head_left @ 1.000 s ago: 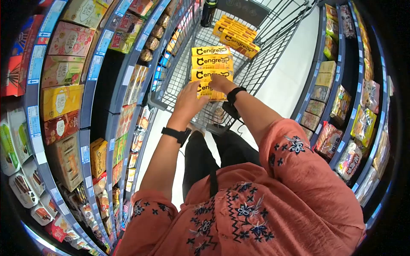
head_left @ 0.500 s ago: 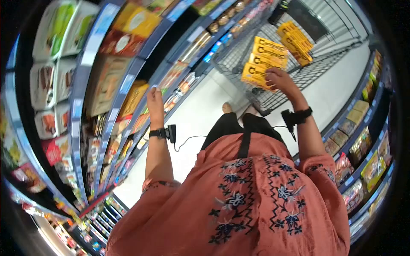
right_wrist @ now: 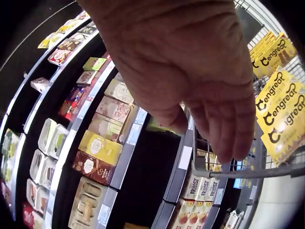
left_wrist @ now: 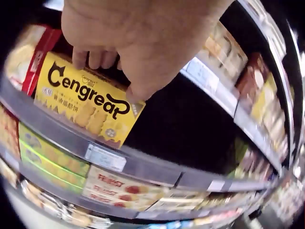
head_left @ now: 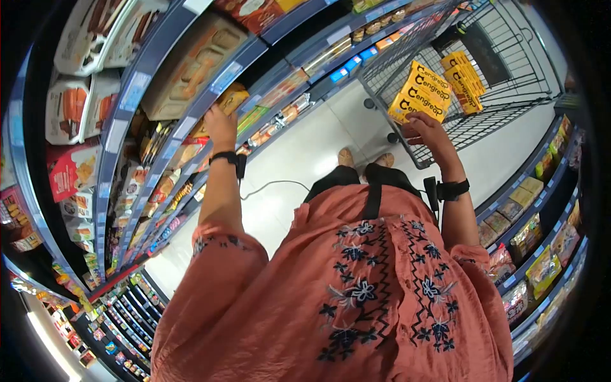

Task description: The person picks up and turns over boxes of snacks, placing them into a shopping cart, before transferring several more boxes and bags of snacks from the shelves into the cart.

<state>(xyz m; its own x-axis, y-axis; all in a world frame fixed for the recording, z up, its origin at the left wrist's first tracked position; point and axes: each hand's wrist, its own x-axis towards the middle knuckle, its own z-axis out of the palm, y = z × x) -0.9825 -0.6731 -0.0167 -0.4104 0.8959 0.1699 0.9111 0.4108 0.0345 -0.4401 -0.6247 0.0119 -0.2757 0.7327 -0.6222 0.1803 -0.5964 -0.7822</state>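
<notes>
At the left shelf, my left hand reaches onto a yellow Cengreat biscuit box. In the left wrist view its fingers bend over the top of the box and the thumb lies at the right end. The box stands on the shelf, label facing out. My right hand is by the near end of the shopping cart, fingers loosely bent and holding nothing. Close beyond it, several yellow Cengreat boxes lie in overlapping rows inside the cart. A second group of the same boxes sits farther in.
Shelves of packaged snacks line both sides; bagged goods fill the right one. A red-edged packet stands left of the biscuit box, and a dark gap opens to its right. A thin cable hangs from the left wristband.
My left hand has left the boxes in the cart and moved to the yellow box on the left shelf. The right hand has come off the stack, and the view has swung left.
</notes>
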